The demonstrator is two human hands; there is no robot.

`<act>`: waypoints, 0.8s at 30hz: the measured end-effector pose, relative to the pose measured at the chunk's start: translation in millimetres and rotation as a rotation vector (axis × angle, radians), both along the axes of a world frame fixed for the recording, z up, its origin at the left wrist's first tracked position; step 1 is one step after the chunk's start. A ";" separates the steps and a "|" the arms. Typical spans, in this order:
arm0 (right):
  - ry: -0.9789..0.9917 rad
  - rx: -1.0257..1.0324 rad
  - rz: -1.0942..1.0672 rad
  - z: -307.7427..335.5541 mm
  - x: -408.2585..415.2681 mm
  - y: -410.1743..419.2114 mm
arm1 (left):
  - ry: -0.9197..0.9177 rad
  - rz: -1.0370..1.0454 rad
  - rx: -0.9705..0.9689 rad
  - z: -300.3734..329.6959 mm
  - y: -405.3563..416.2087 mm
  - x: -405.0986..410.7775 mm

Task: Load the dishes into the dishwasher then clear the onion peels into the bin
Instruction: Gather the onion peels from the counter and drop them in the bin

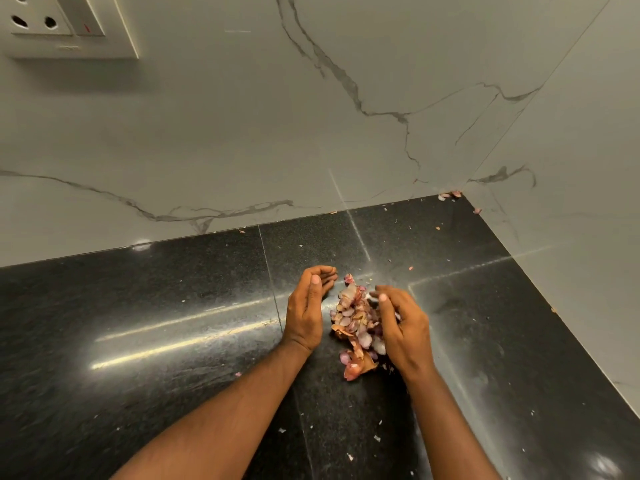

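Both bare forearms reached forward from the lower edge of view, converging toward the middle. The left hand (306, 311) stood on its outer edge, palm turned inward toward the right, its fingers (323, 271) curled over at the tips and the thumb lying along the top. The right hand (403, 329) faced it, close by but apart, palm turned inward, fingers (381, 292) bent and cupped, the thumb raised.

A polished black speckled stone countertop (173, 306) is shining with glossy reflections. Smooth, matt grey-veined marble-look wall panels (242, 133) are rising behind. Thin, papery pink onion peels (353, 323) are lying crinkled. A smooth plastic socket plate (69, 26) is gleaming faintly.
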State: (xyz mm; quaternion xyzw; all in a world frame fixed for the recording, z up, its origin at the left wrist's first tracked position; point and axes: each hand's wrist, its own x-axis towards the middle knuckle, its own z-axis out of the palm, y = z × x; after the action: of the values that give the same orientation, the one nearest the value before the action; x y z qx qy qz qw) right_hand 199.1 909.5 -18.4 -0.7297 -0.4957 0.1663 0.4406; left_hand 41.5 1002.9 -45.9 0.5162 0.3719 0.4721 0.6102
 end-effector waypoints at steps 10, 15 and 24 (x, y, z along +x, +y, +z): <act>-0.040 -0.316 0.475 -4.4 -3.2 40.9 | 0.025 0.025 0.017 -3.6 -0.7 -2.2; 0.036 -0.087 0.326 7.6 0.1 -11.1 | 0.032 0.011 0.025 -4.4 2.7 -1.1; -0.284 -0.351 0.255 -7.3 -18.4 -63.7 | 0.010 0.036 0.008 -4.3 -0.7 -0.9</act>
State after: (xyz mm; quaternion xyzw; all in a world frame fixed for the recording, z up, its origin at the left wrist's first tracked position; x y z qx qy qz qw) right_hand 180.7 845.8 -25.7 -0.7427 -0.6041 0.1996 0.2089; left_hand 40.6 1002.2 -50.2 0.5139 0.3825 0.4820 0.5977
